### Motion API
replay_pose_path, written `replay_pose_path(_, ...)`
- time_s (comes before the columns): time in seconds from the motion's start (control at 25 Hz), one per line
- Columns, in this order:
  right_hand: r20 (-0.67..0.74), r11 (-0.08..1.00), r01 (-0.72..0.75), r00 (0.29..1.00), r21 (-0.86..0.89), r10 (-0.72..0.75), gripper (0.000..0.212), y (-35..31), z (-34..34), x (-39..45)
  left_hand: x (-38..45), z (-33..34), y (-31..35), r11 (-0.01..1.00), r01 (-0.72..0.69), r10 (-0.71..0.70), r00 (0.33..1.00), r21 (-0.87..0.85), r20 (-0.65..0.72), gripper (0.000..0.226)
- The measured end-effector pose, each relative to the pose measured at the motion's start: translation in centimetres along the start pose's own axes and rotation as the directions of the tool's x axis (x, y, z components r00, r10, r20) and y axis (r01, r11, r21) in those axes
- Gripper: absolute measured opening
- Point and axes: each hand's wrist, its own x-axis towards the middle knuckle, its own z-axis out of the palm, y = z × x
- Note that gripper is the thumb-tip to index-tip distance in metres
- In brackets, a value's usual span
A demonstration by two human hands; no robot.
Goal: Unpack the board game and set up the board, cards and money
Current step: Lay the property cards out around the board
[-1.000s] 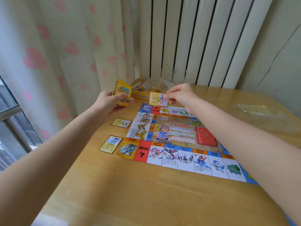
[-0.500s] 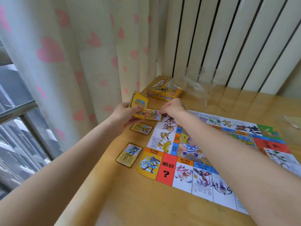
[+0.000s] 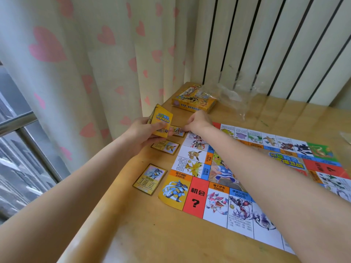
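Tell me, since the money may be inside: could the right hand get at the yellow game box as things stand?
Probably yes: the right hand sits just short of the yellow game box, though it first must release the card.

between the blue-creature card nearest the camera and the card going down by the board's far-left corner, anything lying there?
Yes: in the head view, one fox-like creature card lies face up on the table between the near card and the card under the right hand, beside the board's left edge.

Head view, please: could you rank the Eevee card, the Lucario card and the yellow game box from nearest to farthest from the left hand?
1. Eevee card: just below the left hand, beside the board.
2. Lucario card: nearer the camera, by the board's corner.
3. Yellow game box: far table corner, beside the curtain.
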Motion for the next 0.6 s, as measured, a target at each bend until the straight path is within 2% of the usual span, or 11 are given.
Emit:
replay_pose_path(0.08,-0.07,0.998,0.055,0.996,0.013,-0.054,0.022,-0.1,-0.5,-0.7,-0.3,0.1,-0.1,1.0,0.008,-0.008,0.999,-0.006,0.034,0.023)
replay_pose_path(0.16,-0.073,0.962,0.105,0.993,0.251,-0.09,0.023,-0.5,-1.5,-1.8,-0.7,0.2,0.1,1.0,0.013,-0.012,0.998,-0.024,0.061,0.026)
replay_pose_path(0.24,0.13,0.861,0.097,0.974,0.499,-0.185,0.033,-0.7,-3.2,-3.4,-1.1,0.6,0.3,0.999,0.021,-0.018,0.997,-0.049,0.072,0.027)
replay_pose_path(0.32,0.279,0.88,0.15,0.913,0.45,-0.298,0.03,-0.6,-4.7,-5.2,-1.6,1.4,0.5,0.998,0.02,-0.014,0.995,-0.064,0.097,0.027)
replay_pose_path(0.36,0.275,0.892,0.195,0.905,0.408,-0.323,0.024,-0.2,-5.3,-5.8,-1.9,2.0,0.6,0.997,0.021,-0.011,0.992,-0.077,0.126,0.024)
replay_pose_path(0.44,0.199,0.907,0.207,0.935,0.367,-0.294,0.02,0.4,-6.8,-6.8,-2.6,3.1,1.1,0.99,0.034,-0.008,0.983,-0.137,0.185,0.025)
replay_pose_path(0.52,0.005,0.92,0.251,0.964,0.301,-0.264,0.018,1.1,-8.5,-7.6,-3.3,3.8,1.5,0.983,0.053,-0.018,0.981,-0.177,0.194,0.025)
replay_pose_path(0.56,-0.163,0.921,0.322,0.943,0.219,-0.291,0.017,1.5,-9.3,-7.9,-3.6,4.1,1.6,0.98,0.071,-0.036,0.982,-0.184,0.184,0.023)
replay_pose_path(0.6,-0.327,0.9,0.428,0.864,0.08,-0.382,0.015,1.9,-9.8,-8.2,-4.0,4.4,1.6,0.976,0.097,-0.062,0.982,-0.194,0.179,0.022)
